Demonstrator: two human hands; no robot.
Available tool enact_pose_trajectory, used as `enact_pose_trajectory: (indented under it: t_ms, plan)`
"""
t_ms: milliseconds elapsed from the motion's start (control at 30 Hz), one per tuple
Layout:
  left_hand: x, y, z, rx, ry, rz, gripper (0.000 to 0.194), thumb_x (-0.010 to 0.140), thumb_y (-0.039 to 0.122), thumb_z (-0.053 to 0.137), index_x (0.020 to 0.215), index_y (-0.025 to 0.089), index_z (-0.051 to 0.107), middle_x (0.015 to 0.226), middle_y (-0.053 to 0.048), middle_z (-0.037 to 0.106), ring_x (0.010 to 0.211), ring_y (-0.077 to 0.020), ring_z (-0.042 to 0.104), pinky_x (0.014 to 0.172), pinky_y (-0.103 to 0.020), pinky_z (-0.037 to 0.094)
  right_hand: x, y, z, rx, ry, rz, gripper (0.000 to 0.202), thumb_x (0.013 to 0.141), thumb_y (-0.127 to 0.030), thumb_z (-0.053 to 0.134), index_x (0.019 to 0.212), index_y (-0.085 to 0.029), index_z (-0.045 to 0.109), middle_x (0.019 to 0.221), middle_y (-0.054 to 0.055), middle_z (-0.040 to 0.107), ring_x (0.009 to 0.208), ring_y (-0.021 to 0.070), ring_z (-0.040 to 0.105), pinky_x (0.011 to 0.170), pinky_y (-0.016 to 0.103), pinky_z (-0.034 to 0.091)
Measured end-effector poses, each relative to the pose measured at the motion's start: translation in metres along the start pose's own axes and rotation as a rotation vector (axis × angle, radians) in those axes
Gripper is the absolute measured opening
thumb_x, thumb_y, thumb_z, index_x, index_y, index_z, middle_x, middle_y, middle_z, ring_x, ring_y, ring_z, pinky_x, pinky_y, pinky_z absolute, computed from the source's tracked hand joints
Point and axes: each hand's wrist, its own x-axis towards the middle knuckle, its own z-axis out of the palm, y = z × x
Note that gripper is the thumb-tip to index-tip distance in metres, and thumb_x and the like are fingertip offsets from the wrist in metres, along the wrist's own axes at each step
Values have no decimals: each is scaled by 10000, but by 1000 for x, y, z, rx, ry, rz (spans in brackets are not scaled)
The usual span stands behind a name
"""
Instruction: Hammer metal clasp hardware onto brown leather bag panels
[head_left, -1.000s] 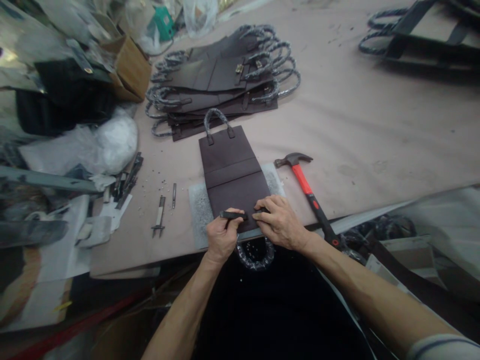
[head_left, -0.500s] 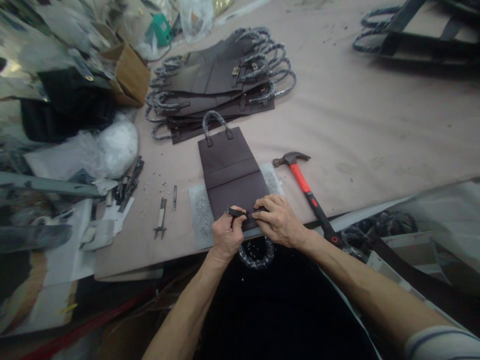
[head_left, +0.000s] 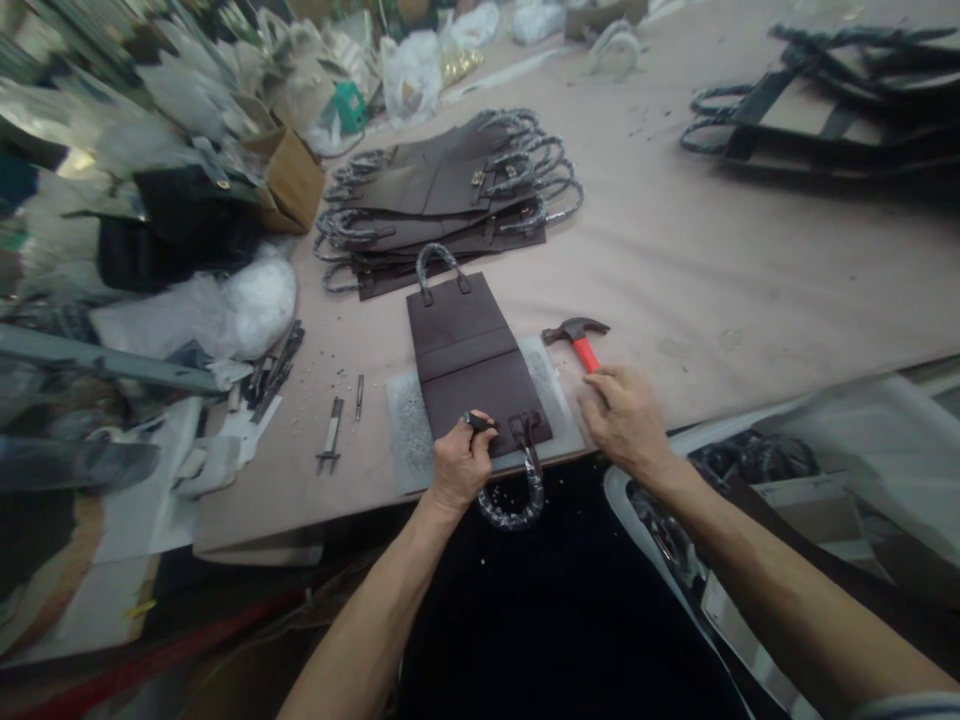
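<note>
Your left hand (head_left: 459, 462) has its grip closed around a small dark tool (head_left: 477, 421), its tip pressed onto the near edge of the brown leather bag panel (head_left: 472, 375). Your right hand (head_left: 624, 417) lies over the red handle of the hammer (head_left: 577, 337); you cannot tell whether its grip has closed on it. The panel lies flat on a grey pad (head_left: 405, 425) at the bench (head_left: 750, 270) edge, with its wrapped handle (head_left: 517, 495) hanging over. Beyond it sits a stack of like panels (head_left: 450, 195), and small metal tools (head_left: 331, 436) lie to the left.
</note>
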Motion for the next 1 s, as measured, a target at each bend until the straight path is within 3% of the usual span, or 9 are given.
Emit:
enact_pose_trajectory:
  t_ms: [100,233,333,467,533,667,767,867,1000]
  plan:
    - [-1,-1,1,19,-15,25,106,975,210,565,1037,177,644,911,-47,743,798,-190,733,747,-272,601,1,17,-10,-134,-171,250,231,853,-281,590,1019,-123,619,1049,193,581,989,347,528,877,480,449]
    - [-2,-2,3,16,-36,83,121,991,222,546,1064,186,636,932,-53,744,820,-201,741,749,-284,611,22,17,-18,199,-338,623,184,721,-201,635,887,-184,557,833,88,540,828,258,523,754,376,453]
    - [-2,-2,3,-18,-42,66,118,978,213,541,1052,198,632,915,-48,743,819,-203,742,762,-288,618,43,0,-25,406,-455,711,118,705,-201,586,789,-201,503,667,21,485,615,183,484,571,295,435]
    - [-2,-4,4,-44,-16,45,125,948,186,556,1045,206,631,903,-44,742,813,-204,741,757,-290,621,48,-42,-46,590,-523,743,137,889,-324,391,795,-226,402,617,-31,403,453,130,376,444,259,367]
    - [-3,-4,5,-51,-5,44,132,939,177,561,1048,204,631,904,-46,742,816,-206,740,754,-291,620,37,-64,-64,563,-447,621,252,958,-439,330,827,-233,390,627,-33,418,458,133,395,451,255,350]
    - [-3,-6,8,-45,6,48,135,932,169,562,1043,198,634,909,-50,740,811,-211,737,746,-298,617,13,-90,-99,172,-226,29,335,982,-505,388,794,-231,426,572,-6,465,480,153,404,501,286,254]
    - [-3,-7,9,-8,-12,32,137,914,172,581,1026,205,652,889,-54,739,806,-222,735,726,-298,614,7,-98,-113,-82,-281,-264,298,1008,-402,362,778,-231,446,519,-6,444,430,154,318,507,323,154]
    - [-3,-7,10,3,-35,2,124,905,171,595,1002,208,662,885,-56,737,807,-220,730,730,-295,611,8,-105,-122,-180,-330,-358,303,1026,-388,350,787,-234,456,509,-2,462,409,156,307,496,331,134]
    - [-2,-6,9,-29,-57,1,135,916,171,588,1037,196,644,928,-56,739,852,-215,729,791,-306,611,7,-112,-126,-113,-121,-285,345,1049,-439,307,832,-233,480,559,21,510,429,154,369,497,312,225]
